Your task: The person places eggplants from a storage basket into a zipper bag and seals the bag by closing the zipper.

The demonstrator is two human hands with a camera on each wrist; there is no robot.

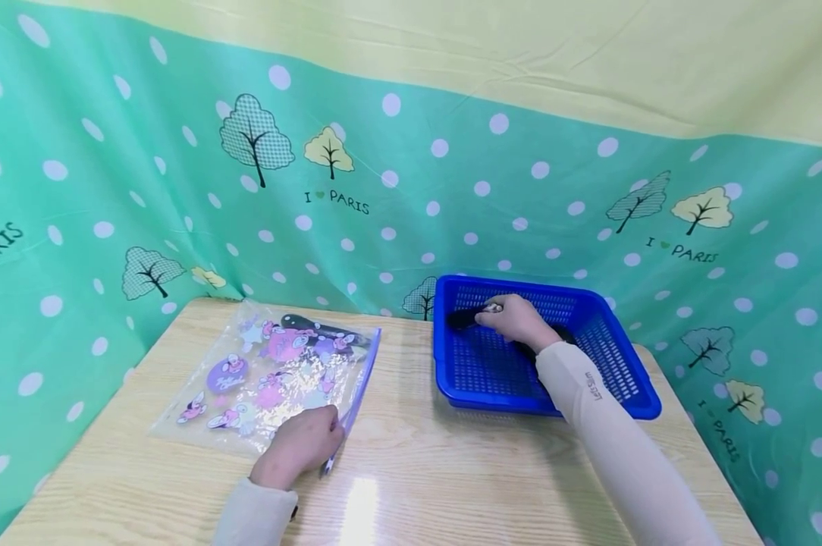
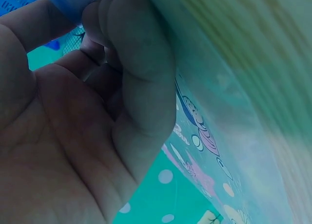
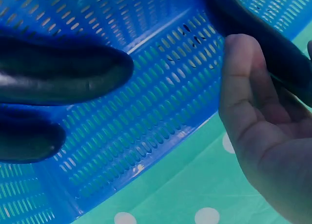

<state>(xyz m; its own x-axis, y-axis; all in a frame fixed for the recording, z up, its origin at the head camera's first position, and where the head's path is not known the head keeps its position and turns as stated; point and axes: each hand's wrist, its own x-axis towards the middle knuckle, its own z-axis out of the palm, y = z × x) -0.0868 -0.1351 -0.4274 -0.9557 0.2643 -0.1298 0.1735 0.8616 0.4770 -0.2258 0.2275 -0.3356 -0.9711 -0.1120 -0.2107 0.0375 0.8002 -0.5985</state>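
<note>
Pinches the clear printed bag (image 1: 271,394) by its purple zip edge (image 1: 367,371) with the left hand (image 1: 305,440), here on the wooden surface (image 1: 411,455), with a long dark item (image 1: 315,327) inside it. And over in the blue basket (image 1: 619,364), grips another dark item (image 1: 462,318) with curled right hand (image 1: 516,317) near the back-left corner, apart from 2 glossy dark items (image 3: 63,78).

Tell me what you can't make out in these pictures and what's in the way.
- Head view: printing and glare on the bag partly hide the dark item inside it.
- Head view: the right hand and sleeve hide part of the blue basket.
- Right wrist view: the left edge cuts off the upper dark item and lower dark item.
- Left wrist view: the top edge cuts off the purple strip.
</note>
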